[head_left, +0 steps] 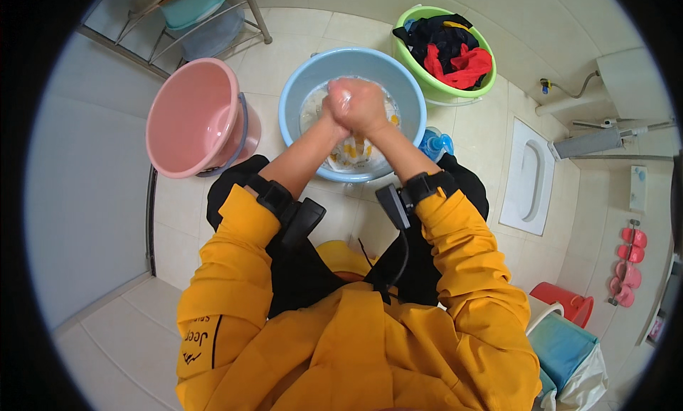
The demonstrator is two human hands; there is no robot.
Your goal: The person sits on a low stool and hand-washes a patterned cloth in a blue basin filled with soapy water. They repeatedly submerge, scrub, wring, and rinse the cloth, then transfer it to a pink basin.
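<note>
At the upper centre of the frame we see the left hand (333, 119) and right hand (363, 107) pressed together over the blue basin (302, 85), fingers curled; we cannot tell whether they pinch anything. The pale, yellow-patched cloth (350, 155) lies in the basin, visible around and below the fingers. The pink bucket (186, 119) stands upper left.

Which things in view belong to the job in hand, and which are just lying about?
Likely in the job: left hand, right hand, basin, patterned cloth inside; perhaps bottle, clothes.

Seemingly just lying about: pink bucket, rack, red container.
</note>
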